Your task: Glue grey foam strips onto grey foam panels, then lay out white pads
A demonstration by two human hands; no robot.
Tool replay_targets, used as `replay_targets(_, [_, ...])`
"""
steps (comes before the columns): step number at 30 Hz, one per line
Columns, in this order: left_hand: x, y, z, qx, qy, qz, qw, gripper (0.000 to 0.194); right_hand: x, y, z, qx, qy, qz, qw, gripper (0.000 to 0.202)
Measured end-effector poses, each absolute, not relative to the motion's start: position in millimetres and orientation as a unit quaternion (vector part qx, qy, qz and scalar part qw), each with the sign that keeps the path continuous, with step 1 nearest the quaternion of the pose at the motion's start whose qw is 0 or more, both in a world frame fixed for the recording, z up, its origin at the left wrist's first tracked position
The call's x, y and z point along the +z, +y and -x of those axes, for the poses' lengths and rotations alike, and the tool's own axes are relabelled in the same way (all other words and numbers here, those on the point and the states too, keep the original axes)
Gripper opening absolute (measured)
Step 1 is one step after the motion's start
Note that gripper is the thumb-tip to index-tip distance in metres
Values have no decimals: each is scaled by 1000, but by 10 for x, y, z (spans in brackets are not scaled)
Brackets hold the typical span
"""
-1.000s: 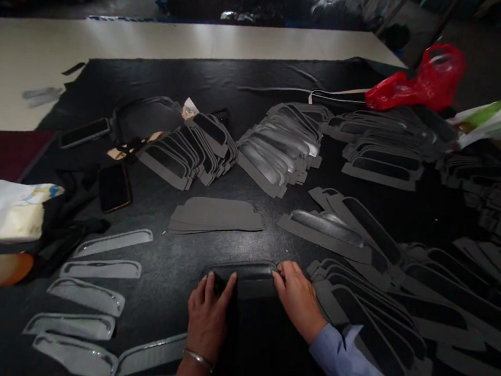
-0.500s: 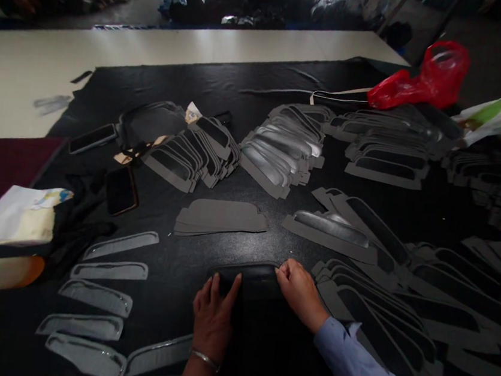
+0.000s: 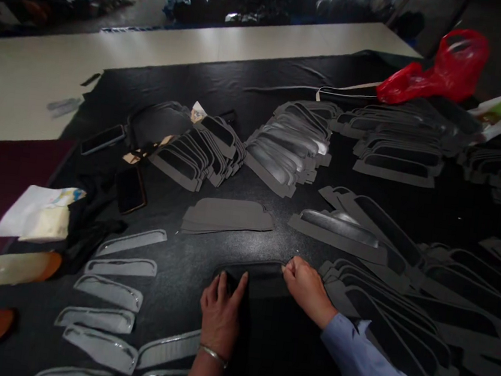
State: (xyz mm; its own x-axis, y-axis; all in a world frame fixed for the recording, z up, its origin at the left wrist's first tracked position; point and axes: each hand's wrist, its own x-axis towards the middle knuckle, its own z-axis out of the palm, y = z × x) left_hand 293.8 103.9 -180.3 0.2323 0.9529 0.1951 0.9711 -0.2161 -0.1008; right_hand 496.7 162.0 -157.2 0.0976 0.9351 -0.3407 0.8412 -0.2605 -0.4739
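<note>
On the black-covered bench (image 3: pixel 171 287), a flat, round-cornered black piece (image 3: pixel 263 270) is pressed at its left end by the left hand (image 3: pixel 221 308), fingers apart, and pinched at its right corner by the right hand (image 3: pixel 305 286).

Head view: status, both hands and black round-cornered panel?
Left hand spread over left end of black round-cornered panel; right hand pinched at its far right corner. Panel's near edge indistinct. Flat grey cutouts beyond, clear of hands.
</note>
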Motion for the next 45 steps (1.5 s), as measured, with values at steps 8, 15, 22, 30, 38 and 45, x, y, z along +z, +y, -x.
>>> replay_targets(8, [-1773, 1050, -2963, -47, -624, 772, 110, 66, -1657, 1623, -4998, 276, -628, 724, 66, 12])
replay_targets(15, [-1789, 1042, -2952, -58, -623, 774, 97, 64, -1703, 1620, -4998, 252, -632, 729, 71, 11])
replay_targets(22, [-1792, 1031, -2937, -58, -618, 778, 95, 67, -1655, 1630, -4985, 259, -637, 722, 76, 11])
replay_targets(30, [-1775, 1046, -2946, -48, -621, 776, 95, 64, -1593, 1628, -4999, 282, -636, 714, 78, 9])
replay_targets(38, [-1784, 1029, -2963, -49, -634, 767, 84, 63, -1426, 1743, -4793, 102, -812, 558, 138, 21])
replay_targets(45, [-1766, 1019, -2979, -72, -654, 752, 38, 54, -1560, 2087, -4447, 149, -887, 423, 109, 30])
